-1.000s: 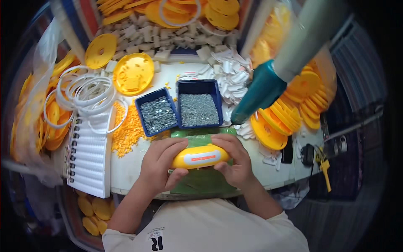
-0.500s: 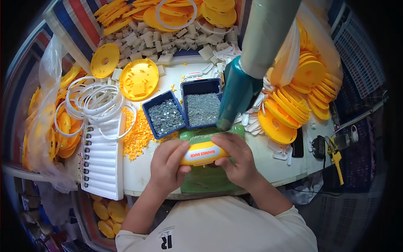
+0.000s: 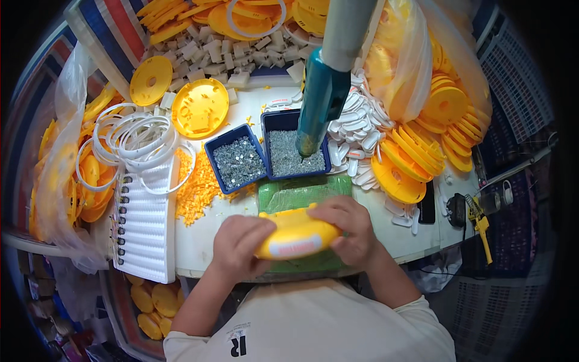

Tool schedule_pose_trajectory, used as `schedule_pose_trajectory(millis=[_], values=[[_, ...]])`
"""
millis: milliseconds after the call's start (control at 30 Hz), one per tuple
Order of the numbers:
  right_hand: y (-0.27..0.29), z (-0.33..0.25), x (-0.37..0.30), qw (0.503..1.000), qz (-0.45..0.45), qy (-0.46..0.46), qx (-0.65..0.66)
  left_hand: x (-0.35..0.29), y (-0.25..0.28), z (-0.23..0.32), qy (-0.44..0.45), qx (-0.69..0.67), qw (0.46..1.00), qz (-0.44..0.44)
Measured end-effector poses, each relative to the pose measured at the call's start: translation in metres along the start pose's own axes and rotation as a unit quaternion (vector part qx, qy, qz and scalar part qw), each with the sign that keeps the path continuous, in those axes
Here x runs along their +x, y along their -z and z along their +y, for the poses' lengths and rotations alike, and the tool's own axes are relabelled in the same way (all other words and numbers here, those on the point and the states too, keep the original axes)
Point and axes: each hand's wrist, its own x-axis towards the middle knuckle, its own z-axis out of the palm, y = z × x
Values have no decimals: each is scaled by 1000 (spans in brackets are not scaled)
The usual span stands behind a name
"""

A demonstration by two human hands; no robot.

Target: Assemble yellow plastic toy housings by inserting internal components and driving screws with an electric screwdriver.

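We see a left hand [image 3: 241, 244] and a right hand [image 3: 350, 229], fingers clamped on opposite ends of a yellow casing [image 3: 298, 228], held over a green mat [image 3: 307, 192] near the front edge of the tabletop [image 3: 196, 250]. Beyond, a teal tool [image 3: 318, 96] hangs point down, hiding part of the right-hand blue tray [image 3: 295, 176] from us. White rings [image 3: 172, 157] and yellow discs [image 3: 401, 178] crowd the sides; white pieces [image 3: 362, 117] heap behind the tool.

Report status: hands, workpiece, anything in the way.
Left hand and right hand gripping the yellow casing. White label on its near side. Teal tool hanging ahead, tip apart from both hands.
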Motion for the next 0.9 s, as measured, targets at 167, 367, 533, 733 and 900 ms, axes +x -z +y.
schedule_pose_trajectory(millis=[167,367,533,733,900], values=[[15,9,-23,988,-29,-109,110,-43,2,22,-171,4,980,-105],[1,19,-32,983,-32,-126,131,-67,-3,30,-158,1,979,-129],[-12,13,-28,986,-152,-74,-3,-69,-4,30,-156,-4,979,-133],[-9,15,-19,986,-135,-93,13,-68,-3,30,-155,-4,980,-125],[-14,13,-15,978,-177,-101,-32,-69,-2,28,-155,-5,980,-125]])
